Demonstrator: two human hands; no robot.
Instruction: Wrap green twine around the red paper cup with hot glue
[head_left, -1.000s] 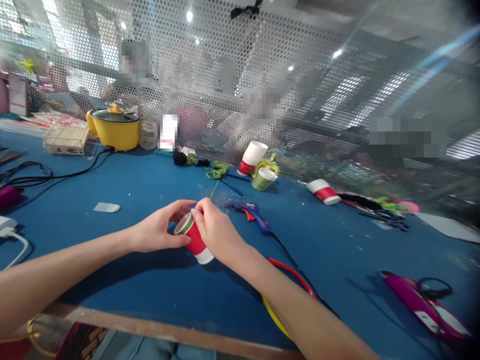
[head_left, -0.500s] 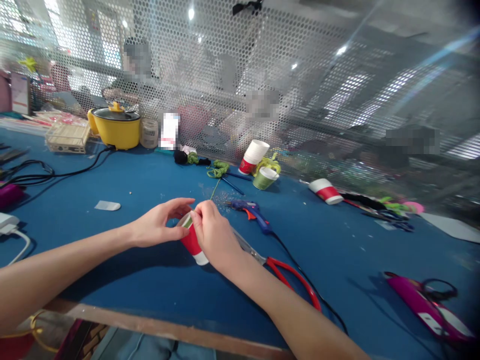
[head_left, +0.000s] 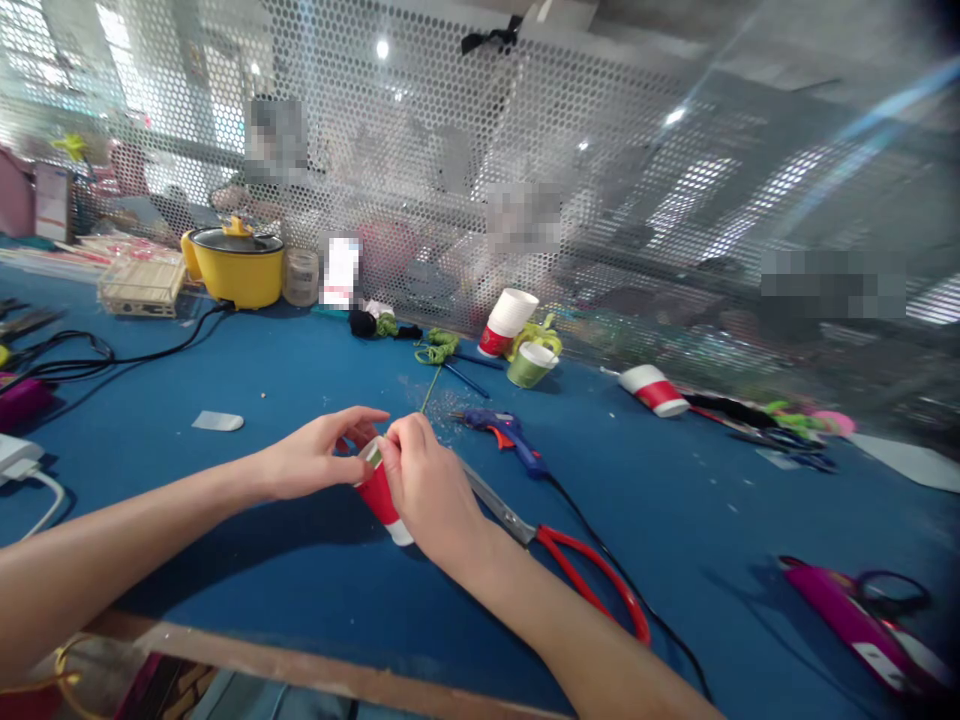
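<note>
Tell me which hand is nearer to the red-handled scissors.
Right. The right hand lies just beside the blades of the scissors, holding the red paper cup. The left hand grips the cup's far side, farther from them.

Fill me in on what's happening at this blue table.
A person holds a red paper cup with both hands over the blue table. The left hand grips its side while the right hand pinches at its rim. Red-handled scissors lie just right of the hands, with a blue glue gun beyond them. More cups and a yellow pot stand farther back by the mesh screen.
</note>
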